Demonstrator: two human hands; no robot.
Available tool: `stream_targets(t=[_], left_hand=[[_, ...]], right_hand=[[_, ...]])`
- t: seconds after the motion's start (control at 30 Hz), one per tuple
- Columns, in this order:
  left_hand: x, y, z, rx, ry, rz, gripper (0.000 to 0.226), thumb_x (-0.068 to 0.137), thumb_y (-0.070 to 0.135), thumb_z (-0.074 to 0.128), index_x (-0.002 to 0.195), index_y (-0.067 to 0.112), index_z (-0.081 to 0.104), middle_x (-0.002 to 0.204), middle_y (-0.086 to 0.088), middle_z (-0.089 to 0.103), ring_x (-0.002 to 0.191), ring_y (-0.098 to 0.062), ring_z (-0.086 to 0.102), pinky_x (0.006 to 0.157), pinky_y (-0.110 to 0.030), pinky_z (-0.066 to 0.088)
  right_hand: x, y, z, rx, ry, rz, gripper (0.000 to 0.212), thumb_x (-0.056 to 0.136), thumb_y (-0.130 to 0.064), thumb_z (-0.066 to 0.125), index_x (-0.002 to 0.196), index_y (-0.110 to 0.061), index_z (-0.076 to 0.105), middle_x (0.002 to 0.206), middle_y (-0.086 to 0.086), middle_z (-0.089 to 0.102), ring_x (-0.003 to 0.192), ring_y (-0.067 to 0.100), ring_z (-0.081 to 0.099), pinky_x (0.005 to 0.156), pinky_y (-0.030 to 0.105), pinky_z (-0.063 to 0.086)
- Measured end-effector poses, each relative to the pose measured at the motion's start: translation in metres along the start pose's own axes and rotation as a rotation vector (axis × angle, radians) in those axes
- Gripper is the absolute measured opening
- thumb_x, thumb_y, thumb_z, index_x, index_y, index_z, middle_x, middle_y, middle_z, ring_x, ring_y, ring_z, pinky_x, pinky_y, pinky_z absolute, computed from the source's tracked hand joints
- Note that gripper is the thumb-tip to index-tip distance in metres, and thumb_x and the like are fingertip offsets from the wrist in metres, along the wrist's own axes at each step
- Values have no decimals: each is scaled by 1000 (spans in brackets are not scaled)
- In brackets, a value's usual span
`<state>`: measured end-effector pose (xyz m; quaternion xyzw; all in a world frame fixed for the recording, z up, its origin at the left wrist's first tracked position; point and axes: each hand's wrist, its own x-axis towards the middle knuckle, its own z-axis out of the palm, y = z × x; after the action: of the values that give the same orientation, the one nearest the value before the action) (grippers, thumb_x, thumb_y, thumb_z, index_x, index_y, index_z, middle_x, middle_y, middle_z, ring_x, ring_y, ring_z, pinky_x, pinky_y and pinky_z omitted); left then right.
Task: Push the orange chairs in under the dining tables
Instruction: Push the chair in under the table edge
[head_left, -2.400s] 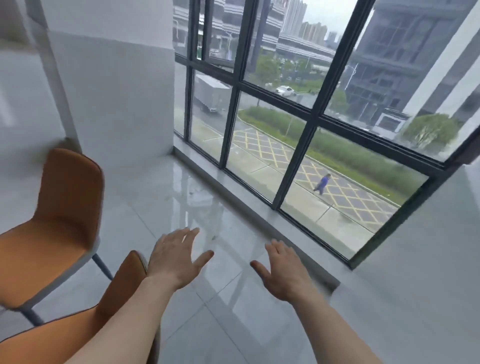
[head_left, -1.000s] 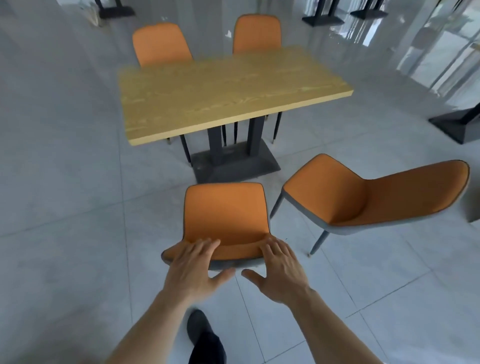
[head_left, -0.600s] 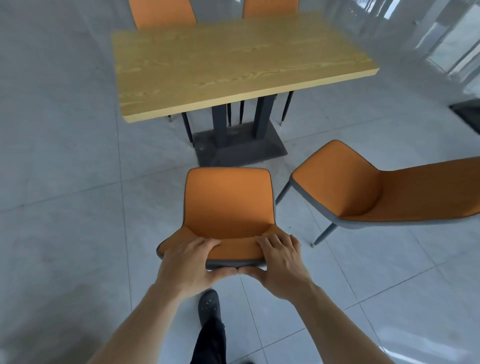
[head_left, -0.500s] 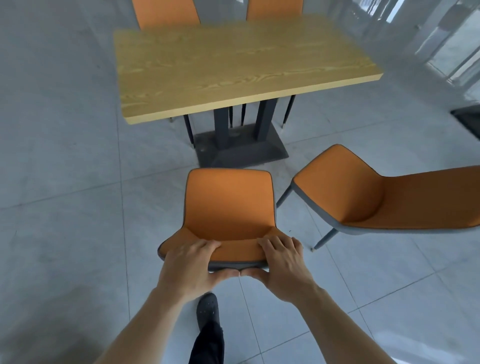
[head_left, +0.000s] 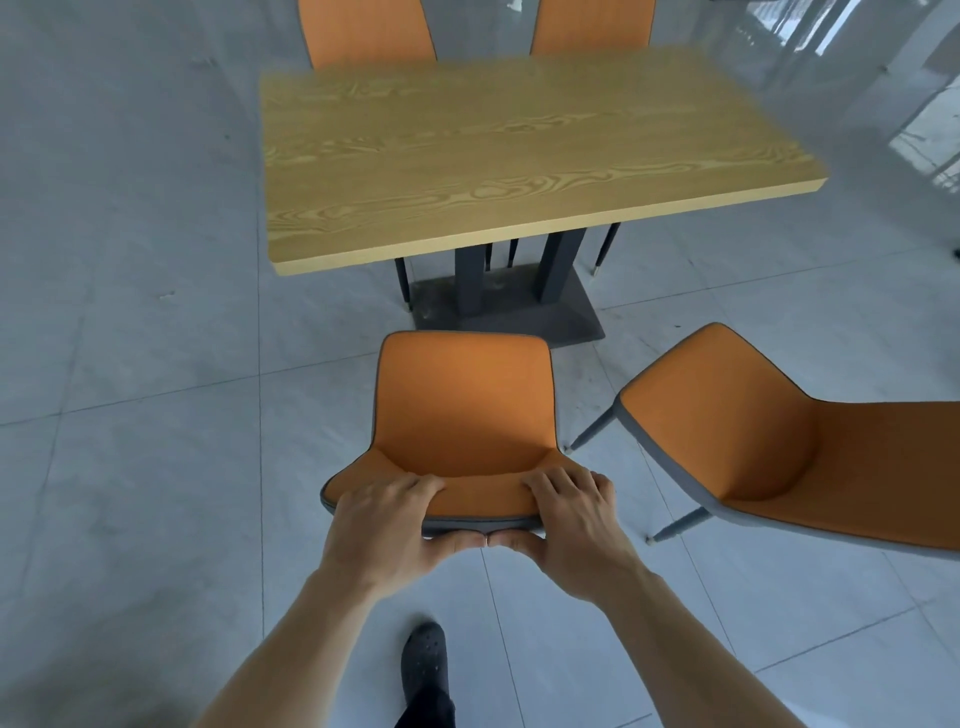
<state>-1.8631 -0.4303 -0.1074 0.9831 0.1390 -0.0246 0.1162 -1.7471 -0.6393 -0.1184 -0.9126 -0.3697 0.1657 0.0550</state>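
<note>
An orange chair (head_left: 462, 405) with a grey shell stands in front of me, its seat facing the wooden dining table (head_left: 509, 150). The seat's front edge is close to the table's dark base (head_left: 545, 317), outside the tabletop. My left hand (head_left: 384, 530) and my right hand (head_left: 571, 525) both grip the top of its backrest, fingers over the front, thumbs behind and touching. A second orange chair (head_left: 769, 447) stands to the right, turned at an angle away from the table.
Two more orange chairs, one (head_left: 363, 31) at left and one (head_left: 592, 23) at right, are tucked in at the table's far side. Grey tiled floor (head_left: 130, 415) surrounds everything. My dark shoe (head_left: 423, 665) is on the floor behind the chair. Bright glass shows at the top right.
I turned from the window to the table, then both hands closed round the chair's backrest. The chair and I have since moved a little toward the table.
</note>
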Motion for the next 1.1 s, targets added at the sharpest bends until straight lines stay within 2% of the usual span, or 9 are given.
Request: stream_targets(t=[0.1,0.33,0.43,0.6,0.83,0.93,1.1], left_hand=[[21,-11,-3,13,9,6,92,68,104,25,117,37,66,99,17,71,89,-9,67,68,-32,55],[73,-27,-11,24,27,20,95,68,104,23,118,36,67,97,18,72,90,-7,67,70,-29,53],[93,-35,-14,39,52,26,94,68,104,23,114,36,69,92,17,72,85,-8,67,67,-28,52],[128,-50,-12,51,53,35,92,68,104,25,109,35,69,88,15,70,81,-11,66,66,-32,54],[163,-56,-13,70,64,57,92,69,103,23,112,35,68,89,16,71,84,-11,67,67,-30,53],[176,-72,-18,87,51,80,93,69,104,23,112,35,68,91,16,72,83,-11,68,66,-29,55],[184,-102,-26,84,29,110,96,67,104,21,115,35,68,95,16,72,85,-11,68,67,-31,56]], right_hand=[[24,0,-3,3,23,-7,98,77,-99,17,126,-25,59,122,-7,63,119,27,51,101,46,35],[77,7,-20,8,43,-18,103,75,-99,15,129,-23,59,123,-5,63,119,27,52,103,46,34],[99,8,-25,14,58,-19,102,76,-99,17,129,-23,60,124,-4,64,118,28,53,102,47,36],[133,11,-28,19,109,-28,100,78,-97,20,126,-21,62,120,-2,67,113,29,55,98,49,39],[168,23,-42,-5,44,-22,110,73,-100,9,133,-21,58,129,-3,62,121,27,49,103,47,34],[181,12,-46,24,51,-1,110,72,-100,8,130,-21,59,125,-3,63,118,27,51,103,47,35],[191,-16,-39,56,138,24,96,77,-96,22,120,-20,63,112,-3,66,108,28,56,97,48,39]])
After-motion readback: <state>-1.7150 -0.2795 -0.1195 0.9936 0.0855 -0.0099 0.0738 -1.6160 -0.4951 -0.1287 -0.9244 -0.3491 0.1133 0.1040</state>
